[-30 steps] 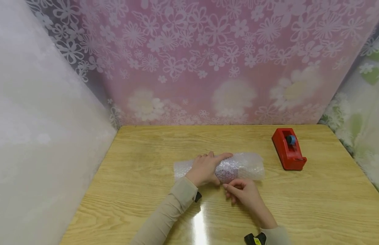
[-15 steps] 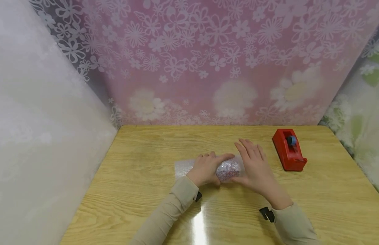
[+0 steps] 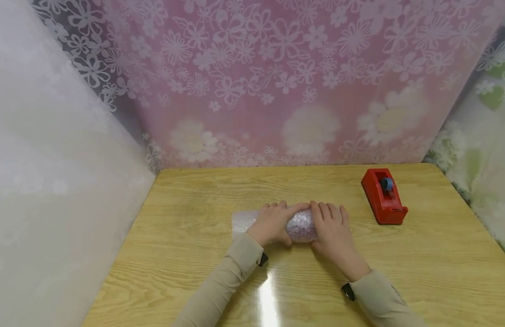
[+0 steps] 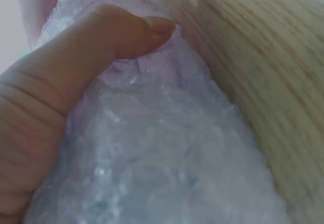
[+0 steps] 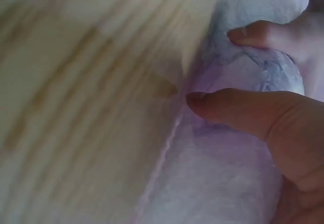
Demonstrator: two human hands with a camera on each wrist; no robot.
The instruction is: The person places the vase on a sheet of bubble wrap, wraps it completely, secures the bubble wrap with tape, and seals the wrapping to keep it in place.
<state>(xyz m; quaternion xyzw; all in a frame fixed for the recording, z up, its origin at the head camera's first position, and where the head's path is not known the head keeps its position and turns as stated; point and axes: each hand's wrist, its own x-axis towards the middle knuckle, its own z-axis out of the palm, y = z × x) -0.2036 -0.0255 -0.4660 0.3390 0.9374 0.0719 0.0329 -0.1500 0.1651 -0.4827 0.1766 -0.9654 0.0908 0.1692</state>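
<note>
A roll of bubble wrap (image 3: 302, 226) lies sideways on the wooden table, with something pinkish-purple showing through its middle. My left hand (image 3: 272, 223) grips it left of the middle, thumb and fingers curled over it. My right hand (image 3: 333, 227) grips its right part in the same way and covers that end in the head view. In the left wrist view the thumb presses along the bubble wrap (image 4: 162, 148). The right wrist view shows the right thumb across the wrap (image 5: 217, 178), with the left thumb a little beyond. What is wrapped inside is mostly hidden.
A red tape dispenser (image 3: 384, 197) with a small blue roll of tape stands to the right, behind the right hand. The wooden table (image 3: 187, 195) ends at a pink floral curtain (image 3: 252, 91) at the back, with pale hangings at both sides.
My right hand has risen from the roll's near edge, opened over its right part, and closed around it. The left hand has stayed in place on the roll.
</note>
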